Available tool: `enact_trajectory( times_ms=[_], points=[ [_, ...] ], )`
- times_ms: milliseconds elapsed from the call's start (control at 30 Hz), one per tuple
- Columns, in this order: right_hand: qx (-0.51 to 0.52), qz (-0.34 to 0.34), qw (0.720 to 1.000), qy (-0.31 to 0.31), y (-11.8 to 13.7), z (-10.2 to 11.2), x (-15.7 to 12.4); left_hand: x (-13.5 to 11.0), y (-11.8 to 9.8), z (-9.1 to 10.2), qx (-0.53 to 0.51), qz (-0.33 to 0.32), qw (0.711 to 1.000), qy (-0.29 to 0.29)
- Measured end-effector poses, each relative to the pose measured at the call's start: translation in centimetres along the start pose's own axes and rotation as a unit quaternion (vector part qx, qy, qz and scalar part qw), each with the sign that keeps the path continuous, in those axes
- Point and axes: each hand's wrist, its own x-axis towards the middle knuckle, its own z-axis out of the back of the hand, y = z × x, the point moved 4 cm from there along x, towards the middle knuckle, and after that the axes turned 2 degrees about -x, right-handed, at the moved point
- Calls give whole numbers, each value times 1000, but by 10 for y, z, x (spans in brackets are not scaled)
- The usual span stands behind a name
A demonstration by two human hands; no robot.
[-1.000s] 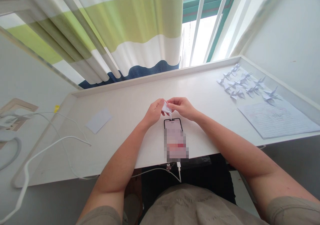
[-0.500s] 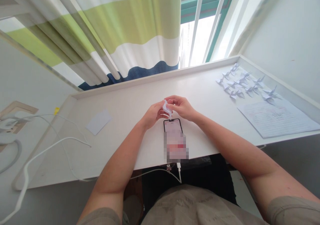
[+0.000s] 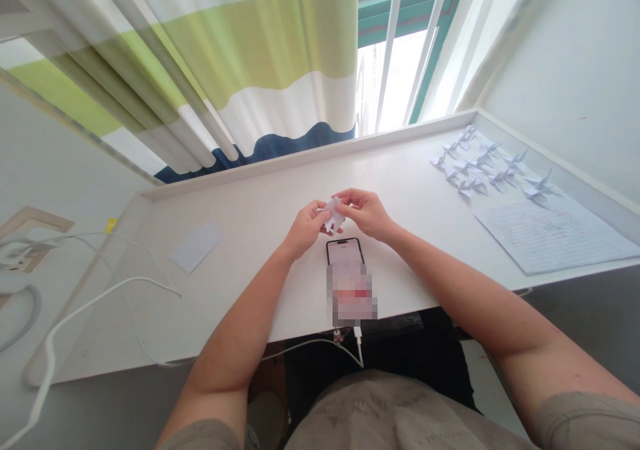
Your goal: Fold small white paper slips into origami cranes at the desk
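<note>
The left hand (image 3: 306, 227) and the right hand (image 3: 367, 213) are meeting above the middle of the white surface (image 3: 260, 217), both pinching a small folded piece of white paper (image 3: 334, 214) between them. The left fingers (image 3: 320, 211) are closing on the paper's left edge, and the right fingers (image 3: 347, 200) are gripping its upper right side, so the paper is hanging in the air between the two hands, just above and beyond the top end of a phone (image 3: 345, 263). The phone is lying flat on the surface near its front edge (its screen is blurred out), and a white cable (image 3: 320, 343) is running from its near end down below the surface edge.

To the left, a blank white card (image 3: 195, 247) is lying flat and well apart from the hands. Further left, more white cables (image 3: 100, 290) are looping across the surface corner. At the far right, a cluster of small folded paper cranes (image 3: 487, 167) is sitting near the back corner, and just in front of them a lined sheet of paper (image 3: 555, 237) is lying flat. Behind the surface, a striped curtain (image 3: 240, 57) in green, white and blue is hanging beside a window (image 3: 400, 57).
</note>
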Motion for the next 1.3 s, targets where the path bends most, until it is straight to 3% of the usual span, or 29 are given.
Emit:
enact_trajectory(
  times_ms=[267, 600, 733, 867, 1000, 1300],
  points=[
    [-74, 21, 997, -4, 4, -5, -2, -1, -4, 10, 129, -100, 979, -118],
    [-75, 4, 997, -14, -2, -3, 0, -3, -9, 9, 207, -139, 958, -144],
    [-74, 8, 997, -19, -1, -2, -1, -1, -6, 10, 167, -123, 968, -142],
    [-76, 25, 997, -8, 0, -1, -1, 2, 0, 9, 65, -58, 992, -89],
    [-71, 20, 997, -17, 1, 0, -1, 1, 2, 5, 10, 7, 999, -42],
    [-64, -5, 998, -12, 4, -1, -2, 0, 2, 5, 57, -11, 995, -83]
  ],
)
